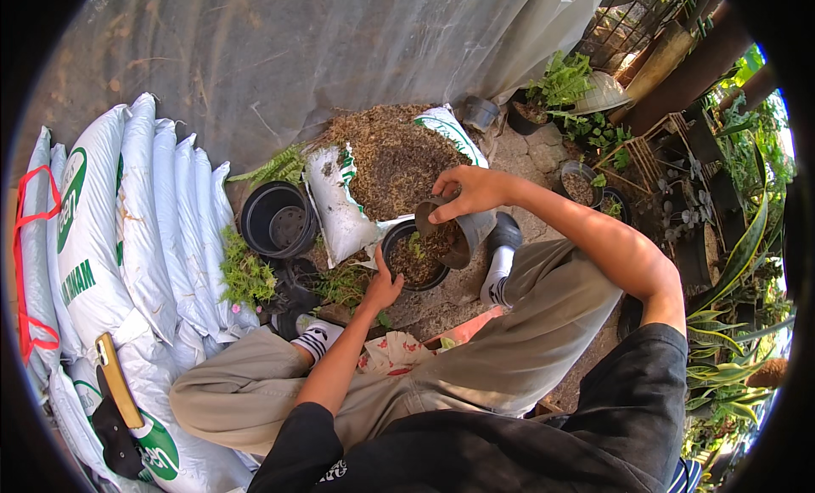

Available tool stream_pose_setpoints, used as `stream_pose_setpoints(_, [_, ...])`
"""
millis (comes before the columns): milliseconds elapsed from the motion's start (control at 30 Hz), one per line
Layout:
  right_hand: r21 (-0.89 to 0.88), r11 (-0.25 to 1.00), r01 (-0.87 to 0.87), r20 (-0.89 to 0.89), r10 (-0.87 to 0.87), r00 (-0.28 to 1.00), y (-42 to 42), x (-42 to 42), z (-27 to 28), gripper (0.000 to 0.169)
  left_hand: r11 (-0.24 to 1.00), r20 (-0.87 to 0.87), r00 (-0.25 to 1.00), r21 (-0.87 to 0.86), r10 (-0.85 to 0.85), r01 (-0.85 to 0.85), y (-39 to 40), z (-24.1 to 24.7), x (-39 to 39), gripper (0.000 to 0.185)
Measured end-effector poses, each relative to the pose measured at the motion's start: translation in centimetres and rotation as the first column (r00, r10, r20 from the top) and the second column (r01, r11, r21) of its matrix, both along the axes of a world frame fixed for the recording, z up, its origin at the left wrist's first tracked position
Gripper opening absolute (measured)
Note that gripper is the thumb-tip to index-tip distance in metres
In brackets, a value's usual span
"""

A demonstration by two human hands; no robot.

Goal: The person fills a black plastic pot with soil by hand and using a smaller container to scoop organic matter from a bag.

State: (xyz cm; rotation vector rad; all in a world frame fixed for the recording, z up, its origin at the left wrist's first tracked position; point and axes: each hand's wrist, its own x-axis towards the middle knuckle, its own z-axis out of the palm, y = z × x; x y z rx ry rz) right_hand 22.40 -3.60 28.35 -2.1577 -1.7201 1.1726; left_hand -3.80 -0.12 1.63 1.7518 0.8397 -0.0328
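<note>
My right hand [472, 191] grips a grey plastic plant pot [482, 231] by its rim. That pot is tipped on its side, its mouth facing left over a black plant pot [439, 282]. Potting mix [407, 264] and a small green seedling [416, 243] show in the black pot, below the tilted rim. My left hand [383, 288] cups the black pot's near left side, thumb and forefinger against it. Just beyond, a torn white sack [334, 200] lies open with a heap of brown growing medium [401, 156] spilling out.
An empty black pot [280, 220] stands left of the sack. Full white sacks [143, 226] line the left side, with a phone [118, 381] on one. A flowering plant [247, 273] sits beside them. Potted plants [579, 182] are at right; plastic sheeting [267, 54] hangs behind.
</note>
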Motion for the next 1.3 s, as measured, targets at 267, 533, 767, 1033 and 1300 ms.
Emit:
stream_pose_setpoints(267, [-0.01, 1.0, -0.03, 0.004, 0.03, 1.0, 0.2, -0.3, 0.0, 0.083, 0.972, 0.075, 0.997, 0.234, 0.004, -0.022, -0.1, -2.4, -0.5, 0.095])
stream_pose_setpoints(533, [-0.051, 0.997, -0.053, 0.044, 0.055, 0.998, 0.0, -0.6, 0.3, 0.085, 0.959, 0.105, 0.994, 0.283, 0.003, -0.033, -0.4, -2.0, -0.4, 0.095])
stream_pose_setpoints(767, [-0.106, 0.99, -0.093, 0.05, 0.099, 0.994, -0.1, -0.6, 0.1, 0.092, 1.0, 0.04, 0.999, 0.012, 0.015, -0.015, 0.0, -0.5, -0.5, 0.094])
stream_pose_setpoints(1033, [-0.148, 0.981, -0.122, 0.051, 0.13, 0.99, -0.2, -0.6, -0.3, 0.093, 0.999, 0.055, 0.998, 0.007, 0.03, -0.031, -0.1, -0.2, -0.2, 0.094])
stream_pose_setpoints(1300, [-0.207, 0.96, -0.191, 0.026, 0.2, 0.979, -0.2, -0.7, -1.0, 0.094, 0.999, 0.17, 0.985, -0.001, 0.041, -0.041, -0.2, -0.9, -0.4, 0.091])
